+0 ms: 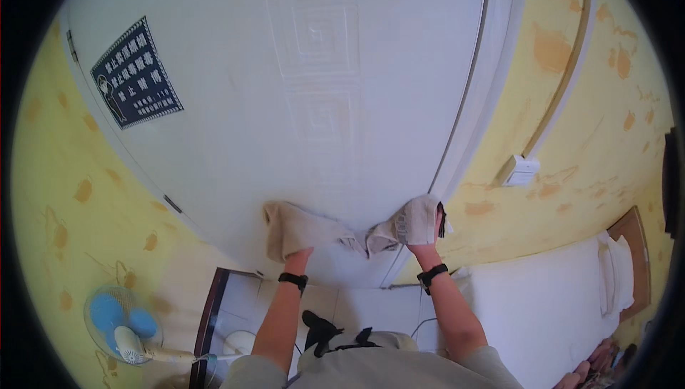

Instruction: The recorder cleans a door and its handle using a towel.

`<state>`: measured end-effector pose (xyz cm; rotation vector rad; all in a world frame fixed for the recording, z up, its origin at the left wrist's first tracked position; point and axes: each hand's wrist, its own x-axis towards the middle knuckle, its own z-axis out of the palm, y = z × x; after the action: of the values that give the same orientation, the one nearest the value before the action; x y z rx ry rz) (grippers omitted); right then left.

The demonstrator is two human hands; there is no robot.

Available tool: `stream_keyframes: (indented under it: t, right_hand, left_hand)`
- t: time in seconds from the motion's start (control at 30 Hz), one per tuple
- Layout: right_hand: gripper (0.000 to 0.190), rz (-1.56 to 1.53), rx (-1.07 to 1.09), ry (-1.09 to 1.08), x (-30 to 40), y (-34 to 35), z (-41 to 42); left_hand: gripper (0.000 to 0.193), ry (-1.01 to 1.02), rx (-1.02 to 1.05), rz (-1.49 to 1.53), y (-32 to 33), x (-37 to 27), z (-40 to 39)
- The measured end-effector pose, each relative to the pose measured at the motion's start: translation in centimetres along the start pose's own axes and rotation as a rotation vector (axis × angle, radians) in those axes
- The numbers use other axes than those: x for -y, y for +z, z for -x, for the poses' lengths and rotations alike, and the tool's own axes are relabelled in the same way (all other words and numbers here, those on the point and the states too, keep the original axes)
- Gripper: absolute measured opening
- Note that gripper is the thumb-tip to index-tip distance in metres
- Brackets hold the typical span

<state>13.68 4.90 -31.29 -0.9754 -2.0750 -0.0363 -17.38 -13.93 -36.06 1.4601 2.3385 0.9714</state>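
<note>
A beige towel (316, 223) is stretched between my two hands in front of a white door (230, 137). Its left end drapes over my left hand (298, 254), covering the fingers. The other end wraps most of my right hand (425, 250), beside the door's right edge; a little of that hand shows past the cloth near a black-and-white fringe or tag. The cloth sags between the hands. Both wrists wear black bands. How the fingers are placed under the cloth is hidden, but the towel is held up at both ends.
A dark sign with writing (137, 76) is on the door. A fan with blue blades (123, 325) stands at lower left, by a dark-edged frame (210, 314). On the right are a bed with white bedding (530, 303) and a white wall box (520, 170). Pale tiles (353, 309) cover the floor.
</note>
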Motion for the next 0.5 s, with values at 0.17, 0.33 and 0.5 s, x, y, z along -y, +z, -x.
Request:
stream_keyframes:
  t: [0.17, 0.33, 0.5]
  right_hand:
    - [0.06, -1.015, -0.061, 0.324, 2.9, -0.5, -3.6]
    - [0.057, -0.125, -0.309, -0.064, 7.1, -3.0, -9.9]
    - [0.06, -0.083, -0.009, -0.155, 9.1, -3.7, -9.7]
  left_hand:
    - [0.045, 0.205, -0.416, -0.121, -4.7, -5.0, -4.4]
    - [0.042, 0.384, -0.587, -0.176, -10.4, -11.6, -7.1]
    - [0.038, 0.42, -0.462, -0.334, -8.9, -12.4, -8.2]
